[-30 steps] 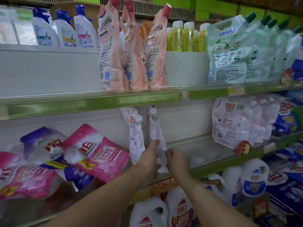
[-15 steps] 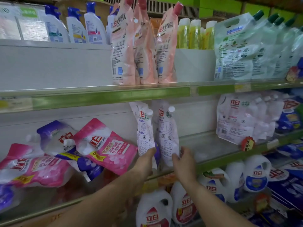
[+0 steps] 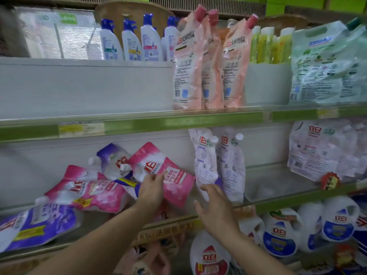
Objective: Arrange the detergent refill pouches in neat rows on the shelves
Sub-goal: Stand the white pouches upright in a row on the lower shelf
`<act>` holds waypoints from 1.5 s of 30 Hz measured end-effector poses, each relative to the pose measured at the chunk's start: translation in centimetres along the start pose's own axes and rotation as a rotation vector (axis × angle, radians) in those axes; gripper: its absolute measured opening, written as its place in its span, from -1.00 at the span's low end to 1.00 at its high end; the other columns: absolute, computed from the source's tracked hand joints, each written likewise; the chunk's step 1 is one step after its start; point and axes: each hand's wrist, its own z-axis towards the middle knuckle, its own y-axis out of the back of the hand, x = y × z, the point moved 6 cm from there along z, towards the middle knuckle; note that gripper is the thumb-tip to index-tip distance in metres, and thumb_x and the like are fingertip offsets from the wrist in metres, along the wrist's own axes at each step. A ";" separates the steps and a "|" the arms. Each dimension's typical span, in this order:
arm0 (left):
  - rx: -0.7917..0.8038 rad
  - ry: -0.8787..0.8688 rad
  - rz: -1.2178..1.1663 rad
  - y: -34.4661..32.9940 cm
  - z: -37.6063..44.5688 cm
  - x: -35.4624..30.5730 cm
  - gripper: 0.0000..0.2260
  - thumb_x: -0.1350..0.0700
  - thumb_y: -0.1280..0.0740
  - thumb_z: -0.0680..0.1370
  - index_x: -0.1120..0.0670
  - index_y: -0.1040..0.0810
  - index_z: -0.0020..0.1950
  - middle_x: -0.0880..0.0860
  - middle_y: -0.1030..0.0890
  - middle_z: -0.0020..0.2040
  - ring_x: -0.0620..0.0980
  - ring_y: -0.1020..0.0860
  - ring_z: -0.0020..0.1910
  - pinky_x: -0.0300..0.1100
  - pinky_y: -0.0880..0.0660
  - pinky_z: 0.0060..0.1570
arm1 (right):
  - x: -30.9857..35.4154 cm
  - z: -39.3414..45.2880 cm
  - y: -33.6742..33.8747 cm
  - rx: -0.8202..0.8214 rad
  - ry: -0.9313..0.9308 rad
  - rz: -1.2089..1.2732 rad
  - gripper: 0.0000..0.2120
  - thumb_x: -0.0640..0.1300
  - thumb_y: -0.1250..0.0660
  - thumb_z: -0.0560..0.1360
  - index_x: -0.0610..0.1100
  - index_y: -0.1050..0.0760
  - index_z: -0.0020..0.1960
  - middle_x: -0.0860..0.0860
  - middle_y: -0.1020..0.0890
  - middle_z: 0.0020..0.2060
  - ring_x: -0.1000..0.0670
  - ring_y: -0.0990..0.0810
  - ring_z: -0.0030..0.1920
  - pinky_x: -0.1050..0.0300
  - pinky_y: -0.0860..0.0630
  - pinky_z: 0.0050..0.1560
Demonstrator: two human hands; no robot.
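Observation:
Two white refill pouches [image 3: 206, 165] [image 3: 231, 167] stand upright side by side on the middle shelf [image 3: 278, 187]. To their left lies a loose heap: a pink pouch [image 3: 170, 175] on top, a second pink pouch [image 3: 87, 193] lower left, and purple pouches [image 3: 113, 161] [image 3: 37, 225]. My left hand [image 3: 152, 188] rests on the lower edge of the top pink pouch, fingers curled over it. With its fingers spread, my right hand [image 3: 215, 207] hovers just in front of the white pouches' bases and holds nothing.
Three tall peach pouches [image 3: 208, 62] stand on the upper shelf, with blue-capped bottles [image 3: 131, 42] behind and a large green-white bag [image 3: 325, 66] to the right. White bags [image 3: 317, 151] fill the middle shelf's right end. Detergent jugs [image 3: 280, 233] sit on the bottom shelf.
Both hands have left the two white pouches, which now stand on their own. My left hand moved left onto the pink pouch; my right hand drew back and down.

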 end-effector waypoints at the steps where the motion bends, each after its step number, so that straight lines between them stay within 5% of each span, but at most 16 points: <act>1: -0.053 -0.032 0.074 1.5 1.1 -0.5 -0.76 0.04 -0.18 0.61 0.17 -0.50 0.11 0.18 -0.61 0.01 0.09 -0.59 -0.11 0.01 -0.56 -0.14 | 0.9 0.4 -1.0 0.027 0.027 -0.043 -0.62 0.06 -0.30 0.48 0.02 -0.38 0.27 0.12 -0.43 0.19 0.08 -0.41 0.19 0.12 -0.43 0.19; 7: -0.069 -0.198 0.651 5.9 9.0 -3.4 -0.85 0.17 -0.21 0.55 0.21 -0.50 0.03 0.19 -0.60 -0.12 0.13 -0.58 -0.19 -0.05 -0.52 -0.24 | 5.2 3.6 -8.8 0.075 0.117 -0.213 -0.61 0.02 -0.30 0.46 0.01 -0.34 0.26 0.07 -0.44 0.18 0.02 -0.38 0.21 0.11 -0.36 0.23; 11: -0.040 -0.199 1.012 6.7 13.2 -3.3 -0.77 -0.02 -0.23 0.53 0.14 -0.53 -0.12 0.09 -0.58 -0.22 0.07 -0.58 -0.22 -0.13 -0.50 -0.21 | 5.3 6.1 -13.5 0.158 0.106 -0.393 -0.48 -0.20 -0.32 0.45 -0.13 -0.30 0.38 -0.07 -0.40 0.33 -0.09 -0.32 0.33 0.00 -0.32 0.32; 17: 0.200 -0.190 1.132 5.4 18.5 -2.9 -0.80 0.10 -0.19 0.59 0.17 -0.49 -0.16 0.00 -0.46 -0.30 -0.03 -0.48 -0.29 -0.20 -0.40 -0.32 | 5.6 8.3 -17.6 0.221 0.198 -0.593 -0.52 -0.25 -0.21 0.50 -0.24 -0.24 0.41 -0.21 -0.37 0.34 -0.18 -0.30 0.33 -0.09 -0.26 0.33; 22: 0.153 -0.119 0.929 6.3 20.6 -1.6 -0.80 0.14 -0.29 0.52 0.13 -0.46 -0.30 0.05 -0.52 -0.35 0.00 -0.53 -0.34 -0.22 -0.42 -0.38 | 4.7 7.7 -16.5 0.199 0.211 -0.514 -0.61 -0.22 -0.23 0.51 -0.19 -0.38 0.33 -0.14 -0.52 0.24 -0.14 -0.46 0.24 -0.03 -0.38 0.26; 24: 0.135 -0.052 0.833 7.1 20.6 -1.1 -0.82 0.14 -0.30 0.52 0.17 -0.49 -0.26 0.08 -0.56 -0.34 -0.01 -0.52 -0.37 -0.22 -0.38 -0.44 | 4.8 7.1 -14.6 0.095 0.217 -0.438 -0.72 -0.18 -0.39 0.39 -0.11 -0.58 0.10 -0.04 -0.68 -0.04 -0.02 -0.65 -0.05 0.14 -0.56 -0.04; 27: 0.209 0.043 0.560 7.0 19.8 -2.0 -0.85 0.15 -0.30 0.52 0.22 -0.51 -0.19 0.13 -0.58 -0.30 0.05 -0.53 -0.37 -0.24 -0.41 -0.42 | 5.3 6.5 -10.9 -0.139 0.174 -0.331 -0.93 -0.10 -0.47 0.31 -0.02 -0.60 -0.23 0.10 -0.64 -0.42 0.15 -0.58 -0.46 0.37 -0.36 -0.48; 29: 0.278 0.102 0.248 5.8 18.7 -3.3 -0.90 0.17 -0.30 0.50 0.18 -0.48 -0.19 0.15 -0.54 -0.31 0.06 -0.48 -0.37 -0.16 -0.39 -0.37 | 5.4 6.3 -8.4 -0.313 0.148 -0.233 -0.95 -0.11 -0.40 0.41 -0.03 -0.56 -0.23 0.10 -0.60 -0.44 0.15 -0.54 -0.48 0.37 -0.26 -0.46; 31: 0.366 0.154 0.030 3.7 17.2 -4.8 -0.83 0.19 -0.25 0.52 0.11 -0.43 -0.27 0.07 -0.48 -0.44 0.00 -0.42 -0.49 -0.21 -0.29 -0.45 | 6.0 6.2 -6.8 -0.382 0.183 -0.103 -0.95 -0.05 -0.33 0.49 -0.01 -0.52 -0.10 0.10 -0.63 -0.31 0.14 -0.57 -0.35 0.34 -0.44 -0.35; 35: 0.504 0.166 -0.217 -0.8 14.4 -7.4 -0.65 0.19 -0.12 0.59 0.04 -0.41 -0.40 -0.06 -0.40 -0.61 -0.16 -0.39 -0.67 -0.43 -0.11 -0.66 | 6.0 5.3 -7.3 -0.275 0.050 -0.161 -0.38 0.37 -0.25 0.35 0.06 -0.30 0.28 0.14 -0.57 0.07 0.16 -0.51 0.02 0.21 -0.46 -0.04; 37: 0.567 0.134 -0.294 -2.3 13.9 -7.9 -0.61 0.19 -0.14 0.58 0.06 -0.52 -0.42 -0.07 -0.41 -0.59 -0.17 -0.43 -0.64 -0.42 -0.14 -0.66 | 4.2 5.3 -7.4 -0.250 -0.090 -0.115 -0.31 0.38 -0.23 0.36 0.04 -0.23 0.36 0.10 -0.53 0.18 0.06 -0.50 0.16 0.12 -0.46 0.06; 40: 0.551 0.034 -0.331 -3.2 15.2 -7.5 -0.72 0.16 -0.11 0.61 0.12 -0.57 -0.19 -0.06 -0.50 -0.50 -0.14 -0.43 -0.58 -0.36 -0.18 -0.63 | 1.3 5.8 -6.3 -0.283 -0.247 -0.122 -0.67 0.21 -0.24 0.48 0.02 -0.44 0.10 0.06 -0.61 -0.05 -0.01 -0.58 0.01 0.06 -0.51 -0.07; 43: 0.304 -0.049 -0.151 -2.3 18.4 -5.6 -0.86 0.19 -0.17 0.57 0.15 -0.52 -0.08 0.08 -0.53 -0.26 -0.03 -0.41 -0.47 -0.27 -0.22 -0.56 | -0.1 6.1 -5.5 -0.300 -0.262 -0.152 -0.77 0.15 -0.24 0.52 -0.01 -0.46 -0.09 0.06 -0.62 -0.19 -0.01 -0.58 -0.12 0.08 -0.49 -0.15; 45: 0.284 -0.069 -0.025 -2.7 19.6 -4.3 -0.90 0.24 -0.22 0.55 0.14 -0.47 0.05 0.13 -0.50 -0.10 0.04 -0.45 -0.41 -0.23 -0.24 -0.51 | -0.7 6.1 -5.0 -0.306 -0.286 -0.152 -0.76 0.16 -0.24 0.52 0.01 -0.40 -0.17 0.05 -0.61 -0.25 -0.01 -0.58 -0.18 0.09 -0.50 -0.18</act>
